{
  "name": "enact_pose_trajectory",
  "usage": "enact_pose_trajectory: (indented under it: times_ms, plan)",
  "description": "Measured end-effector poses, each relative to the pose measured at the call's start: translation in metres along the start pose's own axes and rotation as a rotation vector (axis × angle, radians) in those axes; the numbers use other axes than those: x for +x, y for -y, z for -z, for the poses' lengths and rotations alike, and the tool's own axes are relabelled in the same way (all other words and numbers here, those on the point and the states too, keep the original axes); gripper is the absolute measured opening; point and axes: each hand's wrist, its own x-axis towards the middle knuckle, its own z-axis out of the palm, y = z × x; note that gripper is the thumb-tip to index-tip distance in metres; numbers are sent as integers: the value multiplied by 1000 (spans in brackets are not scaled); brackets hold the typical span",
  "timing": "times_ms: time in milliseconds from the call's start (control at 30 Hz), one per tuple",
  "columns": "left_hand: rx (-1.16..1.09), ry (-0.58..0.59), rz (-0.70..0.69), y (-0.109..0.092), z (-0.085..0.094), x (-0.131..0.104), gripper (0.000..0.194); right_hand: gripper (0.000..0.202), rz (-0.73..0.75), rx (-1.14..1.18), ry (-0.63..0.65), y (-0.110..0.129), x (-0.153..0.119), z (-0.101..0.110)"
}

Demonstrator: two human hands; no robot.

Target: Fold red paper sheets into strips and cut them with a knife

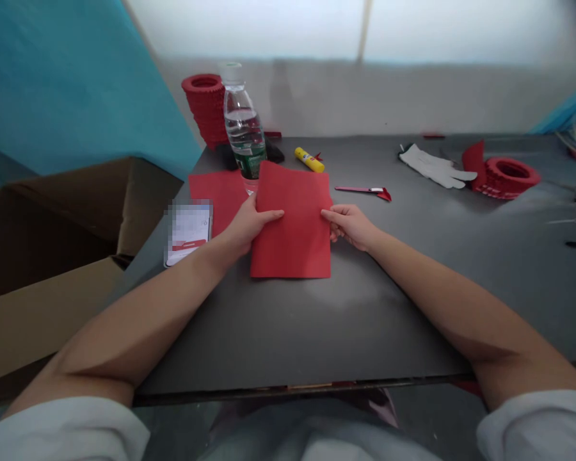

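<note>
A red paper sheet, perhaps folded, is held up over the grey table between my two hands. My left hand grips its left edge, the thumb lying across the front and the other fingers hidden behind. At the right edge, my right hand pinches the paper between thumb and fingers. Behind and to the left lies more red paper on the table. Just beyond the held sheet stands a water bottle.
A phone and an open cardboard box are at the left. Behind are a red ring stack, a yellow glue stick and a pink cutter. A white glove and red rings lie on the table at right.
</note>
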Motion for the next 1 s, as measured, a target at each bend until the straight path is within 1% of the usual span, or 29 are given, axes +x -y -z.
enact_pose_trajectory:
  times_ms: [300, 467, 633, 767, 1000]
  plan:
    - [4, 29, -39, 4, 3, 2, 57, 33, 11, -25, -7, 2, -1, -1]
    - [7, 30, -56, 3, 2, 2, 56, 32, 13, -31, -10, 1, 0, -1]
    - [24, 19, -55, 3, 2, 2, 55, 31, 25, -52, -21, 1, -1, 0]
    - [36, 13, -69, 4, 3, 3, 59, 27, 34, -33, -16, 1, -1, -1]
    - [78, -36, -52, 3, 3, 3, 62, 28, 15, -30, -9, 0, 0, 0]
